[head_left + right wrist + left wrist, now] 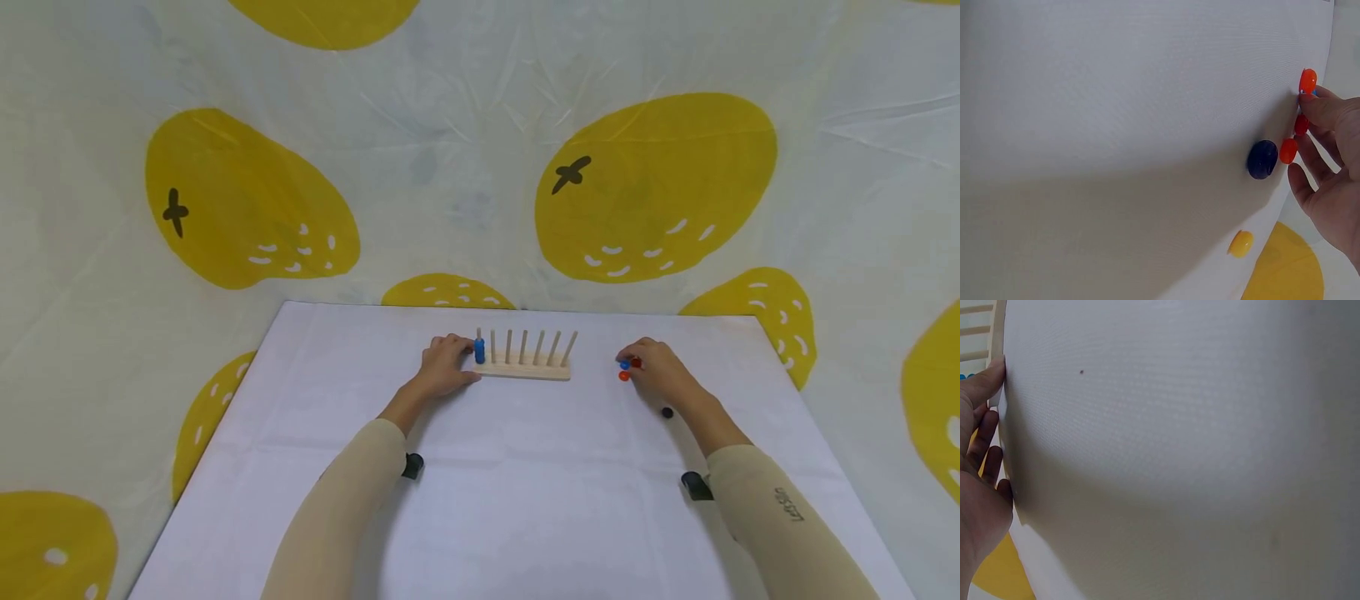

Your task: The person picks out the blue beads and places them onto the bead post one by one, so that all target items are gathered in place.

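A wooden peg board (525, 372) with a row of upright pegs stands toward the far side of the table. Blue beads (479, 351) are stacked on its leftmost peg. My left hand (444, 367) holds the board's left end, thumb at the front edge and fingers behind; the left wrist view shows the thumb against the wood. Right of the board, my right hand (660, 371) pinches a blue bead (625, 364) between thumb and fingers. An orange bead (1308, 81) and a red bead (1301, 124) lie close by the thumb, and another orange bead (1289, 151) sits under the fingers.
A dark bead (667, 412) lies on the white tabletop (540, 492) below my right wrist. In the right wrist view a yellow bead (1241, 244) lies nearer the table's side edge. A fruit-patterned cloth (450, 192) hangs behind the table.
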### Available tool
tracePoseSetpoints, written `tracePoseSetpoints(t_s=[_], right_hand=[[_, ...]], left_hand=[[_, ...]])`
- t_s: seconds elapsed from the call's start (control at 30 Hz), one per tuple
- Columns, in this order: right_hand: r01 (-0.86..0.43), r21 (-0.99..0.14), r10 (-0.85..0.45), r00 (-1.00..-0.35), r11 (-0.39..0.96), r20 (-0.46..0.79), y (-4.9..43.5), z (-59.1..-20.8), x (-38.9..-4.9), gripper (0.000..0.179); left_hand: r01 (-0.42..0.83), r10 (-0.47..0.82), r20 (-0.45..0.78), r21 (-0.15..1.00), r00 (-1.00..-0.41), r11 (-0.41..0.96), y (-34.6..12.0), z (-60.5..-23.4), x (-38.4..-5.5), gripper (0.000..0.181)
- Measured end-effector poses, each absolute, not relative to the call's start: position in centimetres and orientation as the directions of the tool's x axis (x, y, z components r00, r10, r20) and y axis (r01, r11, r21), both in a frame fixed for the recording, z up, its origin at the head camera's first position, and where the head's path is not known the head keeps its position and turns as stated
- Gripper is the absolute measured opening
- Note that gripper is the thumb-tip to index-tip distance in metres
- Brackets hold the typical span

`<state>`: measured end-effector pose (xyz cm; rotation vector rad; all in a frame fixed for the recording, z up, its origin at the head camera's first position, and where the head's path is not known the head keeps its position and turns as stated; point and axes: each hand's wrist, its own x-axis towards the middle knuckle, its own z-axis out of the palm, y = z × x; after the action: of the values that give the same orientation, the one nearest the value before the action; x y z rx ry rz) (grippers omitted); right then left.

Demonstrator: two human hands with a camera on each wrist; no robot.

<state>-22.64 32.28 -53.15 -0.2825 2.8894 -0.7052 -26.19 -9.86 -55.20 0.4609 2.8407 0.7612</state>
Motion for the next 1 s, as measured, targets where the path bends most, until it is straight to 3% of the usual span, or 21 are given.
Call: tracePoseSetpoints(t_s=[0.7,1.0], right_hand=[[-0.137,-0.446,-0.204,-0.973,0.885,-0.106,31.7,-52.1,-22.6,0.023],[-0.236,-0.444,-0.273,-0.962,0.865,-0.020,30.6,-49.1,-22.1,0.028]], left_hand=[[0.244,0.330,-0.076,0.520,-0.941,0.818,-9.8,-54.9,-26.0,0.062],[0.247,0.334,-0.078,0.523,-0.939,0.816,-9.8,-54.6,-25.9,0.062]])
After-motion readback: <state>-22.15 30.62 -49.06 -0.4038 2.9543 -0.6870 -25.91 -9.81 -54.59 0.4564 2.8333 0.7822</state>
